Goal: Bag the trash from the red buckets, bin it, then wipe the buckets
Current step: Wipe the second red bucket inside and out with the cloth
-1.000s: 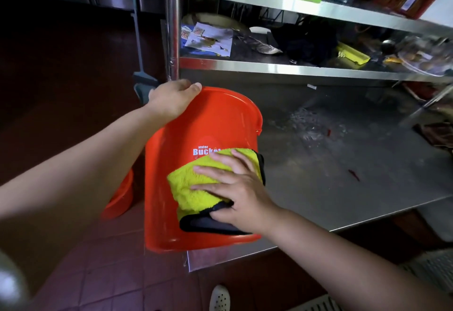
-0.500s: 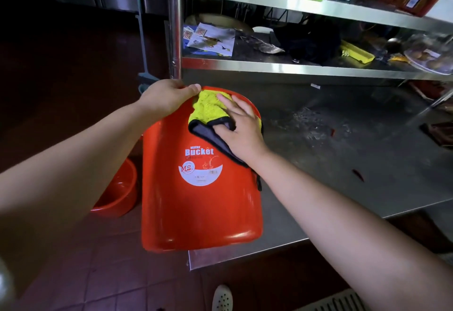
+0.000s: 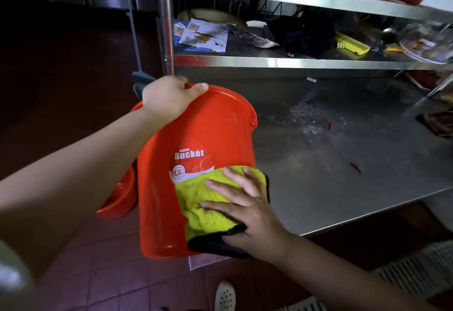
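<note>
From the head camera, the red bucket (image 3: 196,163) lay tipped on its side at the steel tabletop (image 3: 343,175) edge. The left hand (image 3: 169,97) gripped its rim, fingers curled over. The right hand (image 3: 247,207), fingers spread flat, pressed a yellow cloth (image 3: 203,202) (black-edged) against the bucket's wall, below the label. A second red bucket (image 3: 117,197) stood on the floor beside it.

Red bucket (image 3: 196,188), outer wall: white lettering "water Bucket", with a round white label below bearing "M.S." in red. Label's lower part covered by a yellow cloth (image 3: 208,202); its remaining print too small to read.
</note>
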Demonstrator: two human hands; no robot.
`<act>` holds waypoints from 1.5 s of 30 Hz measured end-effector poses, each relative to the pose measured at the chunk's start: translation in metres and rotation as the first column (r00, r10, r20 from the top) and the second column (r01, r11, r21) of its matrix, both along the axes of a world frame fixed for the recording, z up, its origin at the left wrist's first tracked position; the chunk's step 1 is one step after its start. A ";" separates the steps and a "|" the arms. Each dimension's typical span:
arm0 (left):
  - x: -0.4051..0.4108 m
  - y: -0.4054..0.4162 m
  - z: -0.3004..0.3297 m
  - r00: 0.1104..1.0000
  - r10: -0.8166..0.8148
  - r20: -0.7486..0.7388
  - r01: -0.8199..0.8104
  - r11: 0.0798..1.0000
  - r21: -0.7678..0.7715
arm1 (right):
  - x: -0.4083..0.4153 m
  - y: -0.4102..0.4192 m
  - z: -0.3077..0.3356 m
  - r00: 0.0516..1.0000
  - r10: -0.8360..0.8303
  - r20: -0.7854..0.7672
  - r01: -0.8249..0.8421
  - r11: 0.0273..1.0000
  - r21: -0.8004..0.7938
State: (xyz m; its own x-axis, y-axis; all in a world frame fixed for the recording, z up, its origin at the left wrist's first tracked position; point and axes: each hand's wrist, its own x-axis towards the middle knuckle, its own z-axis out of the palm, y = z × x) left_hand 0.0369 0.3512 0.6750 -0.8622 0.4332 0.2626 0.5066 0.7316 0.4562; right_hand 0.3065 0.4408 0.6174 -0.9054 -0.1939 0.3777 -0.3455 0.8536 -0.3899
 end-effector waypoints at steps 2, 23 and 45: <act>-0.001 -0.002 -0.001 0.998 0.005 0.055 -0.008 0.999 0.052 | -0.008 0.009 0.007 1.000 0.015 -0.007 -0.014 0.999 0.052; -0.024 -0.051 -0.028 0.837 -0.221 0.500 -0.053 0.877 0.477 | -0.098 0.011 0.037 0.982 -0.190 0.016 0.188 0.977 0.099; -0.021 -0.048 0.002 0.803 -0.272 0.531 0.040 0.913 0.406 | -0.143 0.028 0.039 0.917 -0.389 0.091 0.399 0.890 -0.218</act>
